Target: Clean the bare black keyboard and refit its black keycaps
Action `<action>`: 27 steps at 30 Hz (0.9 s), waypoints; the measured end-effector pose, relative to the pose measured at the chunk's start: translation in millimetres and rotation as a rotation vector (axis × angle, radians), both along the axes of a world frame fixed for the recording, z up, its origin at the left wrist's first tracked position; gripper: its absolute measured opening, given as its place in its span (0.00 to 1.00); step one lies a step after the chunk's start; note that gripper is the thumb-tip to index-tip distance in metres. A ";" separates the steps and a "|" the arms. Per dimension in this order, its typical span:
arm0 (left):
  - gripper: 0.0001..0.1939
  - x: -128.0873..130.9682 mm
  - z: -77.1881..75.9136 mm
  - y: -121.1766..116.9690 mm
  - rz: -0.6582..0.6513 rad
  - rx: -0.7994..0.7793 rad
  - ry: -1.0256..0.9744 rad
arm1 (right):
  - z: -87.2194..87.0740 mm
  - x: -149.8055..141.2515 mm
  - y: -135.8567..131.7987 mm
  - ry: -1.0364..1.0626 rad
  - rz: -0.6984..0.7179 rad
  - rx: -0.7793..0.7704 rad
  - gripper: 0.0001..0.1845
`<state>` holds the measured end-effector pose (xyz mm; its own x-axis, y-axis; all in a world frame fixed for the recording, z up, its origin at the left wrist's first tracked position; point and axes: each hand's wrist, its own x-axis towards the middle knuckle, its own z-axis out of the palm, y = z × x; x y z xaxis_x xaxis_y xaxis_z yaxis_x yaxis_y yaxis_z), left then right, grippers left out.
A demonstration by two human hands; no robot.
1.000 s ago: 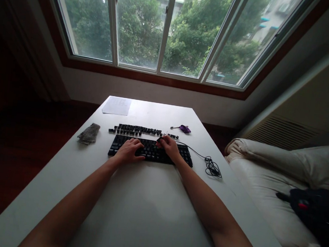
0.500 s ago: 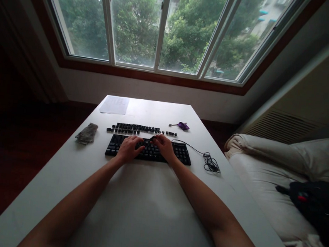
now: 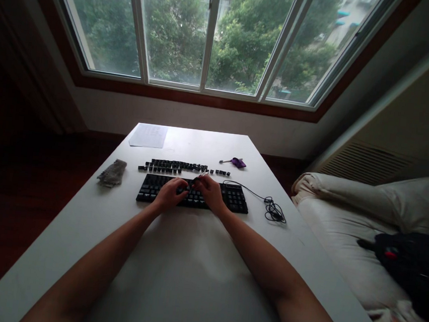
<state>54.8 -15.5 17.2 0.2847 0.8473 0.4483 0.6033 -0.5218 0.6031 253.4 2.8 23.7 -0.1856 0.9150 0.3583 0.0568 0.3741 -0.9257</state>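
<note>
A black keyboard (image 3: 151, 189) lies flat on the white table (image 3: 186, 249). Over its left-middle part rests my left hand (image 3: 170, 192), thumb and forefinger apart above the keys, with no held object visible. Just right of it, my right hand (image 3: 209, 188) is closed in a pinch over the keyboard's middle. Between its fingers is a small keycap puller (image 3: 206, 173), its thin shiny wire showing beyond the fingertips. Most of the puller is hidden by the hand. Behind the keyboard, loose black keycaps (image 3: 168, 164) stand in rows.
A grey cloth (image 3: 112, 173) lies left of the keyboard. Papers (image 3: 148, 136) sit at the table's far left corner. A purple brush-like item (image 3: 238, 163) is at the back right. The coiled cable (image 3: 275, 211) lies at right, near a sofa (image 3: 335, 228) holding a black bag (image 3: 413, 261).
My right hand has turned slightly, and its fingertips have come a little closer to my left hand. The shiny wire shows more clearly. My left hand stays over the keyboard.
</note>
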 end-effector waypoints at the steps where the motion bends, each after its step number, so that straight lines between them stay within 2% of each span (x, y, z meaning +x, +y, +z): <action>1: 0.10 0.3 -0.1 -0.4 0.000 -0.003 -0.001 | 0.8 -0.4 -0.9 -0.002 -0.003 -0.001 0.14; 12: 0.18 5.5 3.7 -8.2 0.039 0.009 0.038 | 4.1 -2.9 -6.1 0.006 -0.053 -0.022 0.14; 22: 0.16 9.0 3.6 -10.9 0.123 0.027 0.146 | 1.9 -3.4 -5.6 -0.011 -0.090 -0.007 0.13; 27: 0.17 11.7 9.5 -16.2 0.160 0.126 0.257 | -3.1 -3.5 -3.7 0.010 -0.089 -0.021 0.14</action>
<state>66.6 -31.7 26.7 0.2698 0.8329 0.4833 0.8078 -0.4689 0.3571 249.9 -0.9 20.6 -0.1002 0.9350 0.3403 0.0796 0.3484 -0.9339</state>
